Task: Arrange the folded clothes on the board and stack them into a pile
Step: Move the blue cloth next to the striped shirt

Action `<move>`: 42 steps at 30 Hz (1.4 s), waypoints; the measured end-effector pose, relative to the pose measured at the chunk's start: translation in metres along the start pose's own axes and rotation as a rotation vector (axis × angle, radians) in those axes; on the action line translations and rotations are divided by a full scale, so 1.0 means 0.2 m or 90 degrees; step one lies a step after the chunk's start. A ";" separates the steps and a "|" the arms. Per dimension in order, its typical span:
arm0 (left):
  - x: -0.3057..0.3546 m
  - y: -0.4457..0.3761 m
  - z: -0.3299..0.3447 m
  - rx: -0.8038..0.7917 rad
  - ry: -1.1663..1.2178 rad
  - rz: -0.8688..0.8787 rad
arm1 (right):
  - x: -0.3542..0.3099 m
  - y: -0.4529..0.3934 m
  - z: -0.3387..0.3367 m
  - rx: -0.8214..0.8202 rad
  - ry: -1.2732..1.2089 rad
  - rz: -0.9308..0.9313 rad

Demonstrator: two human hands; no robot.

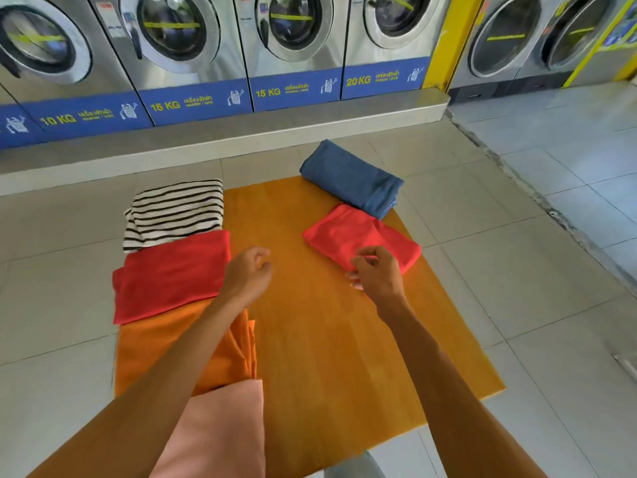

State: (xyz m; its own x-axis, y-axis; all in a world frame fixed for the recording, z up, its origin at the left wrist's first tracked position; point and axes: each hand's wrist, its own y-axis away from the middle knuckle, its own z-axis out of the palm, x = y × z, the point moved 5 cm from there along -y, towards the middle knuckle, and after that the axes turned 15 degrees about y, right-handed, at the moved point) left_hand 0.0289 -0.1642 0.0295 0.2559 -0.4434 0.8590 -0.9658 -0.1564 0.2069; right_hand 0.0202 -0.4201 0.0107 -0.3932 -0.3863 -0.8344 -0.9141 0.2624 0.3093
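An orange wooden board [331,339] lies on the tiled floor [517,270] in front of a row of washing machines [179,46]. Along its left edge sit four folded clothes in a line: a black-and-white striped top [175,212] farthest away, then a red garment [169,274] overlapping it, an orange garment [162,350] and a pale pink garment [220,429] nearest the person. At the far right corner a folded blue garment [351,177] lies partly off the board, and a coral-red garment [351,232] lies just in front of it, touching it. The left hand [248,270] hovers over the bare board beside the red garment, fingers loosely curled and empty. The right hand [375,270] is at the near edge of the coral-red garment, fingers bent; whether it grips the cloth I cannot tell
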 end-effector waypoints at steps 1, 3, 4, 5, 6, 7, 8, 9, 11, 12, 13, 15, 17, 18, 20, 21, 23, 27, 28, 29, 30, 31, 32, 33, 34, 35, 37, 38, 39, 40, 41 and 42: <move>0.03 -0.07 0.05 -0.004 0.001 -0.008 | 0.00 -0.08 -0.02 -0.002 0.001 0.007; 0.06 -0.21 0.17 -0.010 0.013 -0.027 | 0.00 -0.24 -0.07 -0.001 0.007 0.019; 0.08 -0.27 0.23 -0.014 0.019 -0.038 | 0.00 -0.33 -0.09 -0.001 0.012 0.025; 0.09 -0.34 0.29 -0.016 0.022 -0.046 | 0.01 -0.42 -0.11 0.002 0.020 0.032; 0.11 -0.40 0.34 -0.017 0.023 -0.053 | 0.02 -0.50 -0.12 0.007 0.028 0.037; 0.13 -0.46 0.40 -0.019 0.028 -0.057 | 0.03 -0.58 -0.14 0.012 0.034 0.038; 0.15 -0.52 0.44 -0.020 0.032 -0.057 | 0.04 -0.65 -0.15 0.015 0.041 0.036; 0.17 -0.58 0.48 -0.022 0.036 -0.056 | 0.04 -0.72 -0.16 0.019 0.051 0.034; 0.20 -0.71 0.55 -0.027 0.048 -0.061 | 0.04 -0.85 -0.18 0.038 0.081 0.049; 0.21 -0.77 0.57 -0.029 0.051 -0.066 | 0.05 -0.91 -0.19 0.053 0.092 0.071; 0.22 -0.83 0.59 -0.028 0.050 -0.067 | 0.06 -0.97 -0.20 0.069 0.096 0.097; 0.25 -0.95 0.63 -0.015 0.033 -0.061 | 0.09 -1.07 -0.18 0.096 0.096 0.156; 0.29 -1.08 0.66 0.012 0.015 -0.053 | 0.11 -1.15 -0.13 0.092 0.090 0.184; 0.31 -1.15 0.66 0.030 0.011 -0.044 | 0.12 -1.18 -0.09 0.082 0.092 0.181; 0.36 -1.29 0.63 0.093 0.014 -0.016 | 0.14 -1.23 -0.04 0.073 0.103 0.157; 0.39 -1.36 0.60 0.136 0.014 -0.005 | 0.15 -1.27 -0.02 0.074 0.116 0.144; 0.43 -1.50 0.55 0.195 0.017 0.001 | 0.15 -1.32 -0.01 0.053 0.137 0.127; 0.43 -1.69 0.58 0.055 0.050 -0.047 | 0.17 -1.36 -0.02 0.022 0.152 0.099; 0.41 -1.70 0.61 -0.001 0.056 -0.079 | 0.17 -1.36 -0.02 0.026 0.150 0.096; 0.38 -1.71 0.64 -0.040 0.044 -0.100 | 0.18 -1.36 -0.02 0.028 0.146 0.097; 0.35 -1.70 0.66 -0.052 0.014 -0.101 | 0.18 -1.37 -0.02 0.024 0.144 0.100; 0.32 -1.70 0.66 -0.039 -0.025 -0.087 | 0.18 -1.37 -0.02 0.019 0.142 0.103; 0.29 -1.69 0.66 -0.010 -0.059 -0.079 | 0.18 -1.37 -0.02 0.012 0.141 0.106; 0.25 -1.68 0.64 0.018 -0.081 -0.082 | 0.17 -1.38 -0.02 0.004 0.144 0.103; 0.21 -1.66 0.62 0.035 -0.086 -0.101 | 0.15 -1.39 -0.02 -0.005 0.151 0.091; 0.18 -1.63 0.60 0.039 -0.069 -0.123 | 0.13 -1.40 -0.02 -0.013 0.159 0.075; 0.11 -1.55 0.55 0.046 0.010 -0.170 | 0.07 -1.44 0.00 -0.031 0.147 0.042; 0.08 -1.50 0.52 0.060 0.048 -0.187 | 0.04 -1.45 0.02 -0.041 0.126 0.036; 0.04 -1.46 0.49 0.080 0.075 -0.202 | 0.01 -1.47 0.05 -0.049 0.102 0.036; 0.00 -1.41 0.47 0.103 0.103 -0.212 | -0.01 -1.49 0.08 -0.057 0.091 0.033; -0.06 -1.38 0.44 0.130 0.124 -0.234 | -0.03 -1.52 0.11 -0.065 0.100 0.027; -0.10 -1.34 0.41 0.155 0.149 -0.256 | -0.05 -1.54 0.14 -0.073 0.120 0.020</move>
State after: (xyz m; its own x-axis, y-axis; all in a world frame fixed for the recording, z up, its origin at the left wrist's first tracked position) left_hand 0.2868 -0.1855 -0.0818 0.5617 -0.1013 0.8211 -0.7477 -0.4870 0.4514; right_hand 0.3089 -0.4723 -0.0883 -0.4242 -0.5403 -0.7267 -0.9019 0.1797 0.3929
